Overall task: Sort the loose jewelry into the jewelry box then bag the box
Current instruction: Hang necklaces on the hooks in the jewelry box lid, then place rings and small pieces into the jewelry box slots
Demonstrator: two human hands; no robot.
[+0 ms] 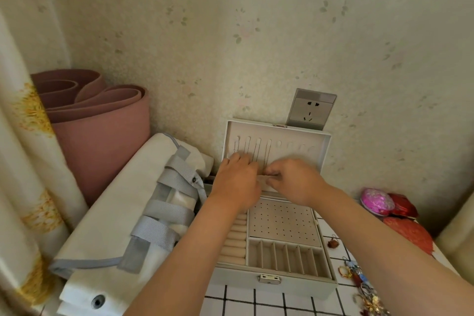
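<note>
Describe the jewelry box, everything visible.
The jewelry box stands open on the grid-patterned tabletop, pale grey outside with a beige velvety lining. Its lid stands upright at the wall, with thin chains hanging from its slots. The base holds ring rolls at left, a perforated panel and empty narrow compartments. A metal clasp sits in front. The right hand pinches the lid's pocket band; the left hand lies against the lid.

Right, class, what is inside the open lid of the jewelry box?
Thin chains hang from slots in the lid. The left hand and right hand cover its lower part, so chain ends are hidden.
</note>
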